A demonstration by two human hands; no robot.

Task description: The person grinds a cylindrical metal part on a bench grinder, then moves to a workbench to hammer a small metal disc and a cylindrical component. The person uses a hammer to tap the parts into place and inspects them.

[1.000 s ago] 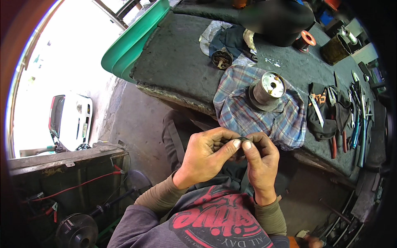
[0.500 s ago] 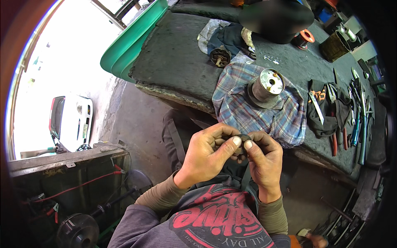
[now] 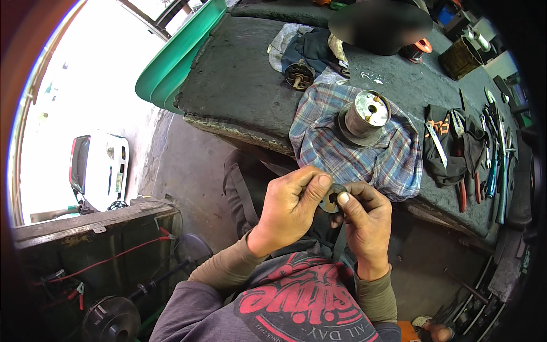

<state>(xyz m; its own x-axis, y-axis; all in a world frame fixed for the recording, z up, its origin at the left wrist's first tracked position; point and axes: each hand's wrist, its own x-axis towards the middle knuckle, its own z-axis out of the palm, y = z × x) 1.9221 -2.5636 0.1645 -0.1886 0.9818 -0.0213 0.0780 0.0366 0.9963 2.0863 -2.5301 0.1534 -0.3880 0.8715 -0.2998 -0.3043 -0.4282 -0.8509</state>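
A small dark round disc with a hole through its middle (image 3: 326, 204) is held up in front of my chest, its face turned partly toward me. My left hand (image 3: 289, 199) pinches its left edge between thumb and fingers. On the opposite side, my right hand (image 3: 366, 222) grips it too, with the thumb pressed on the face close to the hole. Just beyond my hands, a plaid cloth (image 3: 319, 122) lies bunched over the bench edge. On it stands a metal cylinder with a flanged base (image 3: 364, 122), its pale top showing a central hole and brass-coloured studs.
The dark workbench (image 3: 239, 68) also bears a round metal part with a shaft (image 3: 299, 77) beside rags, a wire spool (image 3: 419, 51) and a rusty can (image 3: 458, 60). Pliers and wrenches (image 3: 493, 165) lie at right near a black cloth (image 3: 447, 165). A metal cabinet (image 3: 102, 245) stands lower left.
The disc has turned so that its face and hole now show. My left thumb has shifted up and slightly left off its face, while the right thumb stays on it.
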